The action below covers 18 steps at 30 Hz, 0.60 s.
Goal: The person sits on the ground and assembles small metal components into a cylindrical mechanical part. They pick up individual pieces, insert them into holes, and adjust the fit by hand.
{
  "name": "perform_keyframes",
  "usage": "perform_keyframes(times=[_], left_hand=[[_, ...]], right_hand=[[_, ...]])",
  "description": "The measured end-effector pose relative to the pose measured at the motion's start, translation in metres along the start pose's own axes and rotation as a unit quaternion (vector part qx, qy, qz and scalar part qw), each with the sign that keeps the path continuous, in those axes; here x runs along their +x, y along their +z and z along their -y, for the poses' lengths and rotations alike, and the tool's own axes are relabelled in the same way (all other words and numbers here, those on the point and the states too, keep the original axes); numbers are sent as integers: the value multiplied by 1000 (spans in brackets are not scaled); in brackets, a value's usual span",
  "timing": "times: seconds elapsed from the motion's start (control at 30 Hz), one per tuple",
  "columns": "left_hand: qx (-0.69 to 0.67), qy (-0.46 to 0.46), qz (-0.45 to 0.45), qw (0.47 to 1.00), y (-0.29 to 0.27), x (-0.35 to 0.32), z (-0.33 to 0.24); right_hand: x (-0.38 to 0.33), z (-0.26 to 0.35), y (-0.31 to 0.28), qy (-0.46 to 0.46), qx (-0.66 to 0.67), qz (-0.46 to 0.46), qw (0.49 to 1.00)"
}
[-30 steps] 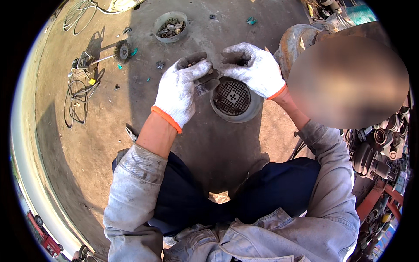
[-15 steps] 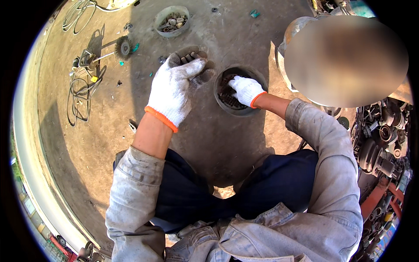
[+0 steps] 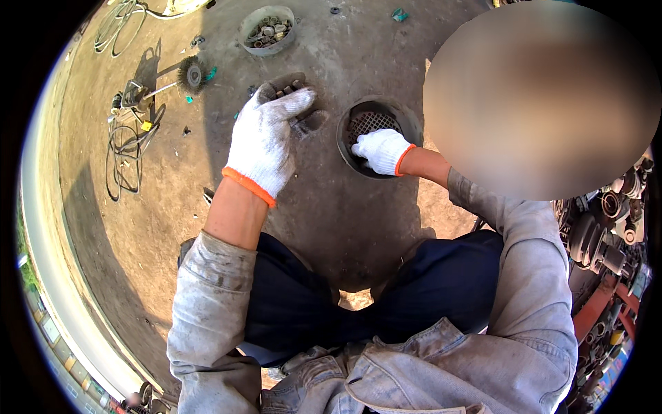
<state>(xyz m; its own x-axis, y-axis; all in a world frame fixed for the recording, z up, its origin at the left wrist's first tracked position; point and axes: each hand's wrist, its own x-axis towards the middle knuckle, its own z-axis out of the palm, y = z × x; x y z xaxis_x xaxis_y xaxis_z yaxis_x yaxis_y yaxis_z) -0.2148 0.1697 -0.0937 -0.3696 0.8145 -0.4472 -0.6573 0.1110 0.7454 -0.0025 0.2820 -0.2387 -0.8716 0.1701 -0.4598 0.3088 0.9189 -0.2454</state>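
My left hand [image 3: 265, 134], in a white knitted glove with an orange cuff, is curled over the ground left of the metal tub. Several small dark metal pieces [image 3: 289, 87] show between its thumb and fingers; their exact kind cannot be made out. My right hand [image 3: 381, 150], gloved the same way, reaches into the round grey metal tub [image 3: 412, 124]. Its fingers are closed near the bottom, and whatever they hold is hidden under the glove. Inside the tub a dark, rusty grid [image 3: 372, 123] is visible beyond my fingers.
Farther off stands another round tub [image 3: 243, 43] of small metal parts. A wire-brush wheel [image 3: 192, 74] on a tool with a coiled cable [image 3: 127, 165] lies at left. Scrap machine parts [image 3: 593, 241] are heaped at right, below a large blurred patch [image 3: 538, 96].
My right hand has moved nearer to me inside the tub, uncovering more of the grid. My left hand has shifted slightly left, still curled. The blurred patch has grown and moved.
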Motion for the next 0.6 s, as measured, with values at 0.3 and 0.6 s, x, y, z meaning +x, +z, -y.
perform_keyframes(times=[0.3, 0.6], left_hand=[[30, -6, 28, 999, 2, 3, 5], [44, -29, 45, 998, -1, 0, 5]], right_hand=[[8, -41, -15, 65, 47, -127, 989], [31, -39, -2, 93, -56, -112, 988]])
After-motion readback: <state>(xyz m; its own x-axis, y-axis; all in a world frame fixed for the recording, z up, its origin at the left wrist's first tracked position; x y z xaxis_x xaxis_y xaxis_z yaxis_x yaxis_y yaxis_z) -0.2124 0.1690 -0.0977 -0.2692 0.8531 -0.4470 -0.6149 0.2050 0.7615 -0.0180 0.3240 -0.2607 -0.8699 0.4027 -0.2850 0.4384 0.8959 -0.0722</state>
